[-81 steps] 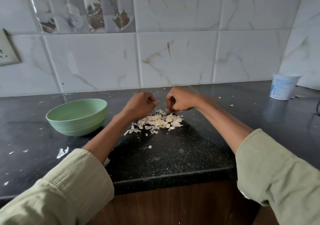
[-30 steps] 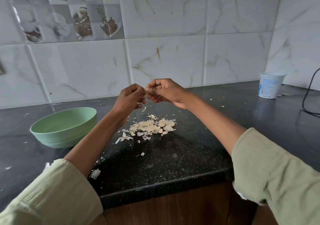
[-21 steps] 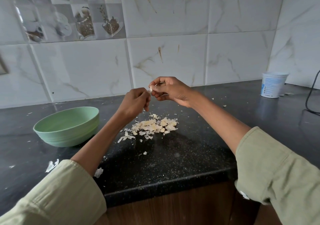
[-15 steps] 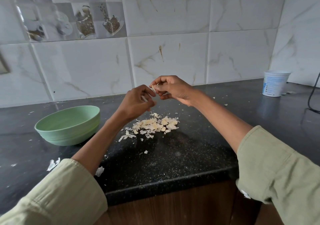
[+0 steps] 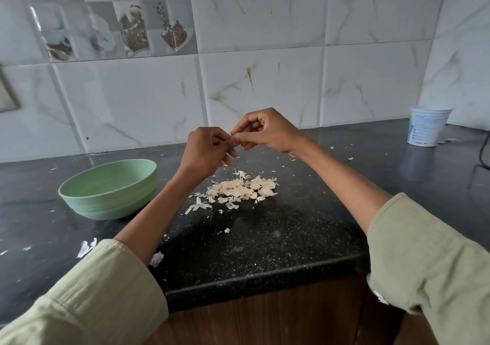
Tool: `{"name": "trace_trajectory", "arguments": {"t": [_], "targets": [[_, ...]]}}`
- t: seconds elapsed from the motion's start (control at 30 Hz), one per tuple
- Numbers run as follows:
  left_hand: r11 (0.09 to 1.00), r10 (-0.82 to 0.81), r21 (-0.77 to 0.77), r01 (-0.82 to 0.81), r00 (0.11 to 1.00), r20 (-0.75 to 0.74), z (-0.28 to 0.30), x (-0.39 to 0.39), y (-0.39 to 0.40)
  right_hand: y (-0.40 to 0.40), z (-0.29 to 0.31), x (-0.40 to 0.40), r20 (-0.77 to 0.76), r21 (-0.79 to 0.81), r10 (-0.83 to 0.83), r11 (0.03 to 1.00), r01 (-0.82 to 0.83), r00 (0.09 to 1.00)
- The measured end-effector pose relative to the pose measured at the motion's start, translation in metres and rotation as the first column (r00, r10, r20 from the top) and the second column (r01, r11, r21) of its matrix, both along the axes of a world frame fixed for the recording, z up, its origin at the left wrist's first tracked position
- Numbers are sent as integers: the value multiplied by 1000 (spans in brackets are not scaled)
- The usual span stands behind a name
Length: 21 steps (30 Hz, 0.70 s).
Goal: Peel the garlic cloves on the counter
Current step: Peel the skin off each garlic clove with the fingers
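I've got a clove [image 5: 233,139] pinched between both hands' fingertips [image 5: 240,137]. It's tiny; axis unclear. Pile [image 5: 242,189] sits below them.

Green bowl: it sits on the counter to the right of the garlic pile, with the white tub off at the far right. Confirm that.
Not quite. The head view shows the green bowl on the counter to the left of the garlic pile, not the right. The white tub is indeed at the far right.
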<state>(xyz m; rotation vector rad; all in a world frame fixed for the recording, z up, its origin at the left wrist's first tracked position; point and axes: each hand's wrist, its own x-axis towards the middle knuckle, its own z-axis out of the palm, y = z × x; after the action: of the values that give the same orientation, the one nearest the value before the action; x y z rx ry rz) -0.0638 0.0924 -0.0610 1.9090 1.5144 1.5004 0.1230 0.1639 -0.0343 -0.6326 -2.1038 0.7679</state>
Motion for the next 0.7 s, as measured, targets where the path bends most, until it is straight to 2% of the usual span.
{"name": "trace_trajectory", "arguments": {"t": [0.17,0.3,0.5,0.7], "targets": [[1000,30,4,-30,999,-24,2,0,-1,0,0,-1,-5,95,-47,994,47,999],[1000,19,-4,-19,1000,11,4,0,-4,1,-1,-2,-20,112,-70,991,72,997],[999,27,-24,-26,998,55,4,2,-6,-4,-1,-6,40,187,-105,978,96,994],[998,52,-42,-50,998,48,2,6,-7,-6,-4,-11,99,384,-229,906,175,968]]}}
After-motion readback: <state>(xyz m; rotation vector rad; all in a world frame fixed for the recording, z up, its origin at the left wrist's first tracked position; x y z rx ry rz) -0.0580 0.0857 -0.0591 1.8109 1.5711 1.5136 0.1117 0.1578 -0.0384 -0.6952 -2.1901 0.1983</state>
